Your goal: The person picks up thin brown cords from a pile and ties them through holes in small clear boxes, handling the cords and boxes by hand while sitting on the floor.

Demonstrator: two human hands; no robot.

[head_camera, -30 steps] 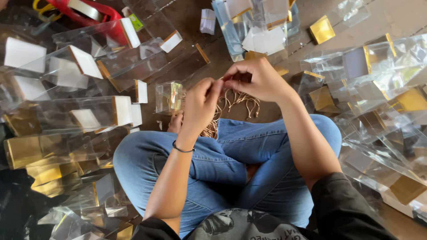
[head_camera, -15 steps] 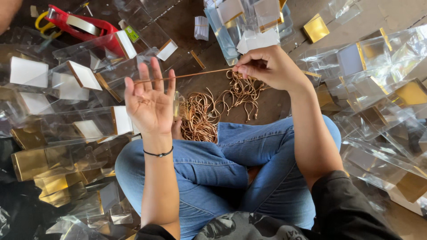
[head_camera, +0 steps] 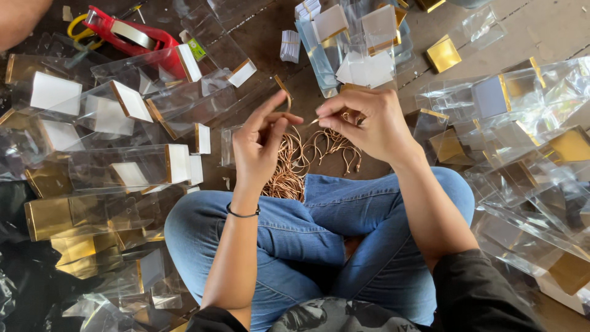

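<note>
Pinching one thin copper-coloured cord (head_camera: 301, 123) between them, the left hand (head_camera: 261, 147) and right hand (head_camera: 369, 123) hover close together above the knees. The cord's short visible stretch runs left to right, fingers pressed on each end. Just beyond, on the floor (head_camera: 541, 31), lies one tangled pile of cords (head_camera: 307, 160), nearer the left hand. Clear boxes (head_camera: 141, 166), too many to count, lie all round; one red tape dispenser (head_camera: 129, 37) sits far left.

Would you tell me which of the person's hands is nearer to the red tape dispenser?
Left. The left hand is raised right of the red tape dispenser, across several clear boxes. The right hand is farther right, beyond the left hand.
</note>
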